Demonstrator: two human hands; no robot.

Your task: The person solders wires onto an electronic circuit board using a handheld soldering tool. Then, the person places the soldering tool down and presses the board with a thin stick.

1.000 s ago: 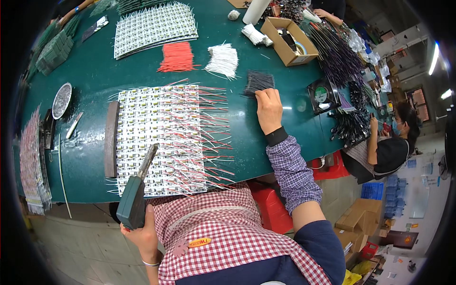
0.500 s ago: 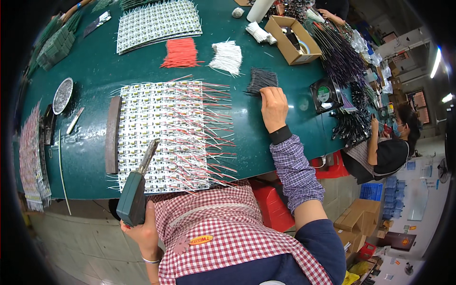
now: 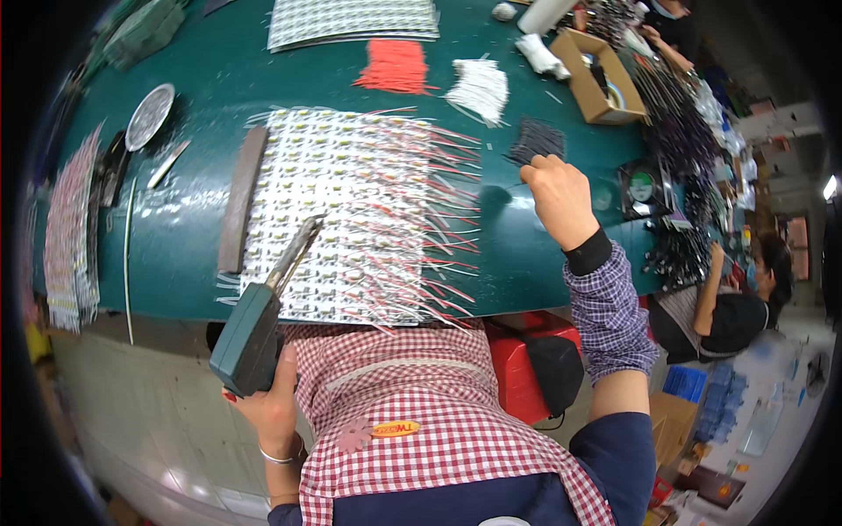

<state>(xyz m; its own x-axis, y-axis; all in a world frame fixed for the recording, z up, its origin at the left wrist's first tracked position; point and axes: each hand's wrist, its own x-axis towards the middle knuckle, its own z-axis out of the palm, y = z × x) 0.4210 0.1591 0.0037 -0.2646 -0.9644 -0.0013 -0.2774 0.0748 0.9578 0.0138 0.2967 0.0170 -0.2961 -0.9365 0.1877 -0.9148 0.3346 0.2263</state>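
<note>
My left hand (image 3: pixel 274 408) is wrapped round a dark green soldering gun (image 3: pixel 246 337). Its metal tip points up and away over a sheet of small white circuit boards (image 3: pixel 338 175). Red and white wires (image 3: pixel 452 228) stick out along the sheet's right side. My right hand (image 3: pixel 561 200), fingers pinched together, is at the near edge of a bundle of short black wires (image 3: pixel 537 140); what its fingertips hold is too small to make out. A dark bar (image 3: pixel 243 200) lies against the sheet's left edge.
Beyond the sheet lie red wires (image 3: pixel 395 67), white wires (image 3: pixel 479 90) and another stack of boards (image 3: pixel 351 22). An open cardboard box (image 3: pixel 599 77) stands far right, near a small black fan (image 3: pixel 645 188). A round dish (image 3: pixel 150 117) and more boards (image 3: pixel 72 232) are left. Co-workers sit at right.
The whole view has shifted, so the table sits higher and further right. My right hand stays by the black wires, its fingers more curled. The soldering gun remains in my left hand.
</note>
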